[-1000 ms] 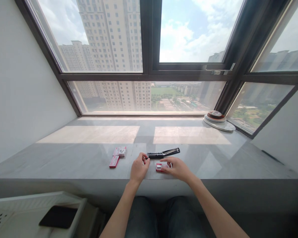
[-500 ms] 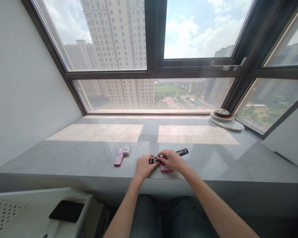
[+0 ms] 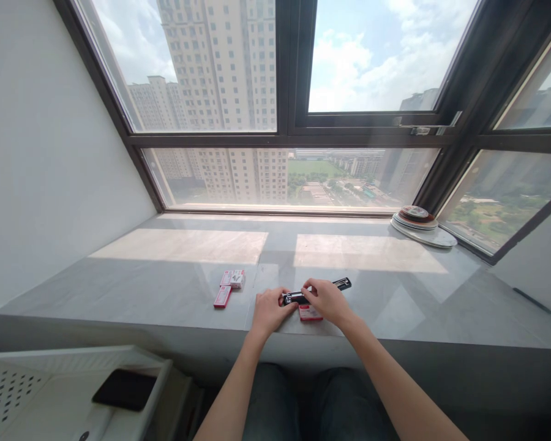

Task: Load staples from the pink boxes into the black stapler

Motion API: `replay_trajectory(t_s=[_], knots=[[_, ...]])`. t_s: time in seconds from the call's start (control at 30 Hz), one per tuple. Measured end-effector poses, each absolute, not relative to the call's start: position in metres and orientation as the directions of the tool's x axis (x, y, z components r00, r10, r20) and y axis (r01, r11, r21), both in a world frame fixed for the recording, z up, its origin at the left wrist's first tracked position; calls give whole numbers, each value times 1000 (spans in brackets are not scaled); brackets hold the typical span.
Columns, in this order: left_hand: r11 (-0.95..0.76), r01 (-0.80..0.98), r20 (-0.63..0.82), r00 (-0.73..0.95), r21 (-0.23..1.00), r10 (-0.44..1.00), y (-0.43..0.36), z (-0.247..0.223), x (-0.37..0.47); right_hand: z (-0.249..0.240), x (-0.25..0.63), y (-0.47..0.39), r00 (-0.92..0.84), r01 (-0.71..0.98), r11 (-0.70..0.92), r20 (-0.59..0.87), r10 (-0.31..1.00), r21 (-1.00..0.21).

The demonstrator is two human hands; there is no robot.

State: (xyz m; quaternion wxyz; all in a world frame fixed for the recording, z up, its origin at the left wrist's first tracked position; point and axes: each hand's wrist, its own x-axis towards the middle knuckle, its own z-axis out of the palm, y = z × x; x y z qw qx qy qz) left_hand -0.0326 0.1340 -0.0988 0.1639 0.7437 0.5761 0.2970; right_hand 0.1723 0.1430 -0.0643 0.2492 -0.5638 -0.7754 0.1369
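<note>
A black stapler [image 3: 294,297], folded open lengthwise, lies near the front edge of the sill. My left hand [image 3: 270,310] is closed round its left end, thumb in front and fingers behind. My right hand [image 3: 326,300] has its thumb and fingertips pinched together on the stapler's middle; whether a small piece is between them I cannot tell. Beyond the right hand, the stapler's far arm slants up to the right. A red and white staple box [image 3: 310,313] lies just below the stapler, partly beside my right wrist.
More small boxes sit to the left: a red one [image 3: 223,297] and a white one [image 3: 237,279] touching others. Stacked plates [image 3: 422,228] stand in the window corner. Below the sill's front edge, a black phone [image 3: 125,389] rests on a white plastic basket [image 3: 133,356].
My right fingertips have slid a little to the right along the stapler, uncovering more of its left part. My left hand keeps its grip. The view has shifted slightly.
</note>
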Motion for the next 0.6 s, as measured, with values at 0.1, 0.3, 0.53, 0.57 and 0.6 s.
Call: replay_trajectory(t_s=[0.1, 0.3, 0.53, 0.57, 0.6], knots=[[-281, 758, 249, 161, 588, 955, 134, -100, -32, -65, 171, 131, -276, 771, 355, 225, 935, -529], [-284, 750, 262, 152, 598, 953, 135, -102, -31, -89, 214, 114, -89, 581, 166, 141, 986, -796], [-274, 737, 229, 164, 619, 959, 134, -98, -32, -83, 251, 138, -101, 225, 24, 1, 995, -974], [-271, 739, 228, 162, 616, 960, 134, -97, -32, -77, 244, 143, -138, 242, 103, 70, 988, -965], [-271, 742, 229, 162, 613, 960, 134, -97, -32, -71, 236, 148, -174, 285, 182, 136, 975, -941]])
